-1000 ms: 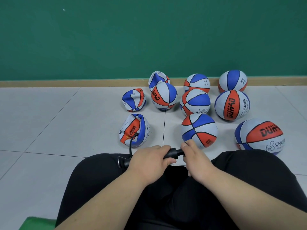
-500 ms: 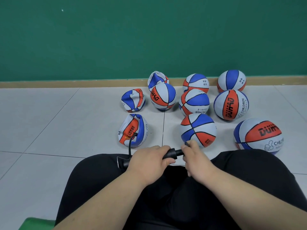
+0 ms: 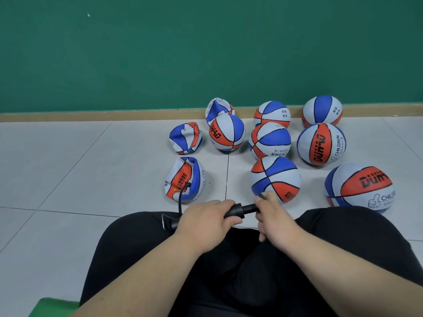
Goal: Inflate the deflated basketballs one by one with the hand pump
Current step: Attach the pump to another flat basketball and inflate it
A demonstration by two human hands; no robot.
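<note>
We've got L hand [image 3: 206,219] fingers curled round the pump [image 3: 239,210] barrel, centre frame; R hand [image 3: 274,216] seems clamped on its handle. Hose [image 3: 180,202] runs to the crumpled ball [image 3: 185,179], centre-left.

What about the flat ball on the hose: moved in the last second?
No. The flat ball lies in the same place left of the floor seam, with the hose plugged in.

You have even, diffuse light from above. The basketballs [image 3: 274,177] throw short, soft shadows onto the pale floor tiles [image 3: 91,168]. The far skirting [image 3: 91,116] bows slightly with wide-angle distortion. Fine detail is mildly soft throughout.
</note>
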